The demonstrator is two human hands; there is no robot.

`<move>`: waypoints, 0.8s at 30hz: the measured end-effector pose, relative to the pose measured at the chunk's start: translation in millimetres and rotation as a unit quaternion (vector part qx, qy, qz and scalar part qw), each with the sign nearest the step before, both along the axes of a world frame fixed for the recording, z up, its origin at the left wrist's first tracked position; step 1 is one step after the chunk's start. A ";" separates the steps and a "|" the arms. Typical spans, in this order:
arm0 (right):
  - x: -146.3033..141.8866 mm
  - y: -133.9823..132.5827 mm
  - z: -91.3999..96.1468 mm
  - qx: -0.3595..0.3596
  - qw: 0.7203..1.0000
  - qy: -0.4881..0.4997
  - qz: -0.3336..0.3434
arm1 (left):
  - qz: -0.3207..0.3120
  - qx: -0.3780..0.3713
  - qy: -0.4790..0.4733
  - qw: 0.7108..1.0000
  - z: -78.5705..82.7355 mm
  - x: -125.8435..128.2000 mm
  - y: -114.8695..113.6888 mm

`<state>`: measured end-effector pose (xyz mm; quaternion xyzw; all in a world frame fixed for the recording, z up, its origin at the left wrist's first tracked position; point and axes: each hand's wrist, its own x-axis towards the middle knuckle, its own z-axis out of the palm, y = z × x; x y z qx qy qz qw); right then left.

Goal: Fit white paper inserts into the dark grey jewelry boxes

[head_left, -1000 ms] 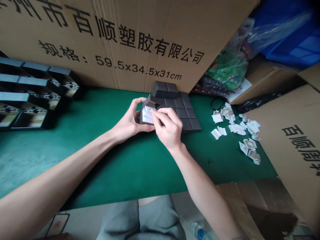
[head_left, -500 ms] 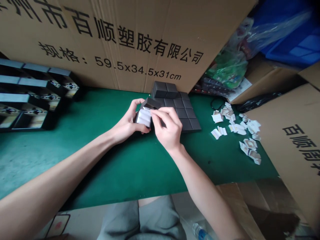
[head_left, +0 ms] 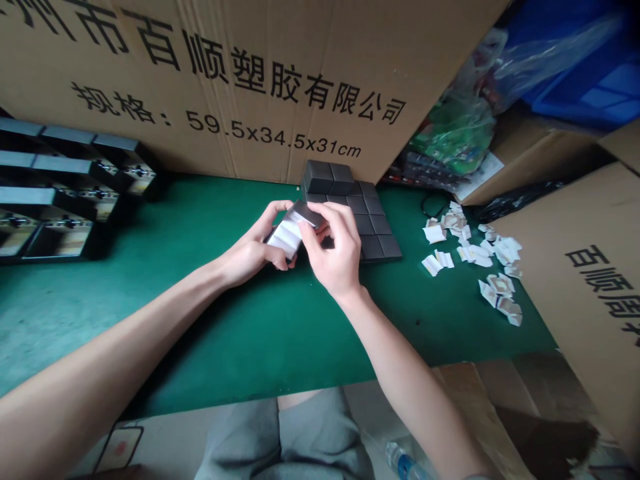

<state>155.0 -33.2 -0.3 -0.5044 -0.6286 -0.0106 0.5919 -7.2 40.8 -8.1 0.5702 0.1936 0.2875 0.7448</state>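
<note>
My left hand (head_left: 253, 253) is wrapped round a small black box (head_left: 306, 212) with its lid raised and tilted back. White folded padding (head_left: 286, 237) shows inside the box. My right hand (head_left: 337, 247) grips the lid, its fingers at the upper edge and its thumb against the inner side, near the padding. Just behind my right hand, closed dark boxes (head_left: 373, 227) stand packed in rows on the green table (head_left: 240, 347), with a pair stacked on top at the back.
Open black boxes (head_left: 70, 193) with shiny fittings stand in rows at the left. Torn white scraps (head_left: 485, 253) lie scattered on the right. A large printed carton (head_left: 225, 100) rises behind the table, with another carton (head_left: 580, 280) at the right. A plastic bottle (head_left: 403, 460) is below the table edge.
The lid of the small box has tipped and turned toward my right fingers. My right fingers have shifted from the white padding to the lid. The box leans more to the right.
</note>
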 end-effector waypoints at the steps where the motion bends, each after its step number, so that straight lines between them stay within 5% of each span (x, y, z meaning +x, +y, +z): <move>1: 0.1 -0.4 0.6 0.000 1.000 -0.007 0.002 | -0.003 -0.002 0.000 1.000 0.7 0.3 -0.1; 24: 3.7 -3.0 3.4 -0.004 1.000 -0.013 -0.028 | -0.024 -0.015 0.035 0.999 8.3 -0.5 -1.9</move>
